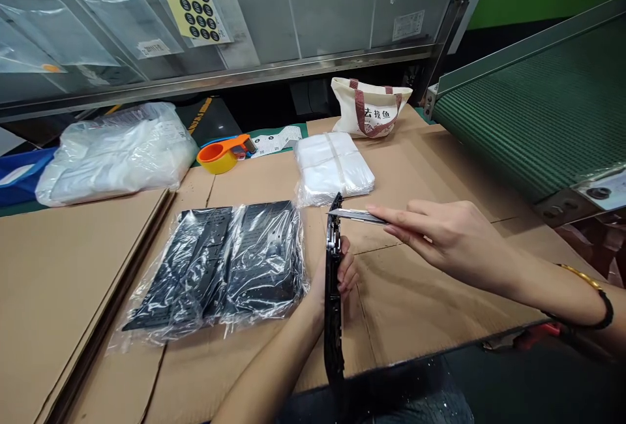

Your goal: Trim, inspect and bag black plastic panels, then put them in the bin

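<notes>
My left hand (346, 272) is wrapped round a thin black plastic part (333, 306), held upright and seen edge-on above the cardboard. In my right hand (430, 228) a slim metal blade (359, 216) is pinched between fingers and thumb. The blade's tip points left and lies at the upper edge of the black part; whether it touches cannot be made out. Left of my left hand, black panels (267, 251) lie in clear plastic wrap on the cardboard.
Behind the hands is a bundle of clear bags (332, 166). Farther back are an orange tape dispenser (220, 153), a cloth bag (370, 111) and a white plastic package (117, 153). Cardboard sheets (63, 267) are stacked left. A green conveyor (533, 111) borders the right.
</notes>
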`<state>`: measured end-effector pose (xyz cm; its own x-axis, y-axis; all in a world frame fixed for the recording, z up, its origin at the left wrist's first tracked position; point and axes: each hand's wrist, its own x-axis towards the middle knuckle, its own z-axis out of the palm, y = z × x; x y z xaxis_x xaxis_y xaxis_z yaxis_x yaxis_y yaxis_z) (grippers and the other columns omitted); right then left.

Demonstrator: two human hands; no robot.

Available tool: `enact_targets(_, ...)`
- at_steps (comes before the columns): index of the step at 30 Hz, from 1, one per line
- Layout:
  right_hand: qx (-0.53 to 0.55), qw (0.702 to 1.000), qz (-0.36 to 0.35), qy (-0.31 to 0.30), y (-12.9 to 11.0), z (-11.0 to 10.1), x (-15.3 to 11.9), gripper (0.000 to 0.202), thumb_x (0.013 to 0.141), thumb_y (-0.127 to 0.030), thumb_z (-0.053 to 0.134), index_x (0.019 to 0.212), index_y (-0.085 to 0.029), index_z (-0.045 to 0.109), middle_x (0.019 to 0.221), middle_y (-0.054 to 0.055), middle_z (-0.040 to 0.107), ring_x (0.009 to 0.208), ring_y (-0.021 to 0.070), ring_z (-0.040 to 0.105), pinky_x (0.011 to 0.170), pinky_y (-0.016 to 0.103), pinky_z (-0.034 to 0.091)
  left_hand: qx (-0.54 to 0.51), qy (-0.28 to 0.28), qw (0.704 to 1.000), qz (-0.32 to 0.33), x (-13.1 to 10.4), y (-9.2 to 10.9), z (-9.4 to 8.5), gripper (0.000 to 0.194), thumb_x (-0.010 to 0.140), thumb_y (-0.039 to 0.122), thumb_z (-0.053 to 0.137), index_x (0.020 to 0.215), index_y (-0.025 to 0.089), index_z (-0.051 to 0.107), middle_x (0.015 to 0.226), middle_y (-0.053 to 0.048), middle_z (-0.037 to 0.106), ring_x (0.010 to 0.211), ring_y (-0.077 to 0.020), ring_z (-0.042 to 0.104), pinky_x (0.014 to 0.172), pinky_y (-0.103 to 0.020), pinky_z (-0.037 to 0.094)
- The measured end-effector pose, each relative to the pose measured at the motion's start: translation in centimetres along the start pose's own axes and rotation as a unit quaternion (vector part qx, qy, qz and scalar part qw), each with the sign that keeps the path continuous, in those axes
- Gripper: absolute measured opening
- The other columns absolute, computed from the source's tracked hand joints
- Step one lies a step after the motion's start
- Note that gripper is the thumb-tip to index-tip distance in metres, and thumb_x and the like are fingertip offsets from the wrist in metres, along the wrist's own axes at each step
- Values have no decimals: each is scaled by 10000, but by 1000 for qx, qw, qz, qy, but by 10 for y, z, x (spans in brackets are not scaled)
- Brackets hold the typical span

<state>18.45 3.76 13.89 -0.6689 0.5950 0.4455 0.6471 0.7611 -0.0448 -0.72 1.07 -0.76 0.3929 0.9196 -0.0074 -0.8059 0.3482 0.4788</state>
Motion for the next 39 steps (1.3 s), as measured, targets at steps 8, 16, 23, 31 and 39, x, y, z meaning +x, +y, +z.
enact_targets(8,34,999,-10,1,1,-2,0,372,1016,-342,373,1238,-237,653,620,-16,560,471,83,439,479,237,266,-2,-13,1000,-4,2,1,1,379,808,466,678,707,223,407,341,124,372,214,-54,156,235,-164,122)
enact_targets(16,22,1000,-13,8,3,-5,2,358,1008,-311,406,1264,-213,637,611,-16,547,479,87,458,486,238,269,-4,-15,1000,-7,2,2,2,397,798,490,684,694,223,410,343,118,406,206,-57,162,221,-168,124)
enact_targets(23,77,996,-20,-26,2,-8,-1,360,1006,-329,403,1249,-225,648,624,-3,595,466,92,482,460,236,281,1,2,1000,-6,2,-3,-6,363,820,484,660,721,220,431,351,123,368,221,-51,159,241,-167,119)
enact_targets(31,335,911,241,5,30,26,-27,379,916,-445,541,1247,-289,637,1204,27,688,1089,221,641,886,332,520,23,170,984,45,0,11,16,369,837,513,645,713,197,500,371,107,387,252,-52,293,273,-161,226)
enact_targets(39,298,939,112,-131,22,100,-83,286,920,-390,535,1066,-237,728,957,101,714,868,237,626,787,402,511,9,299,945,134,3,15,31,388,769,359,751,1083,157,647,1044,-82,729,999,-217,678,797,-282,568)
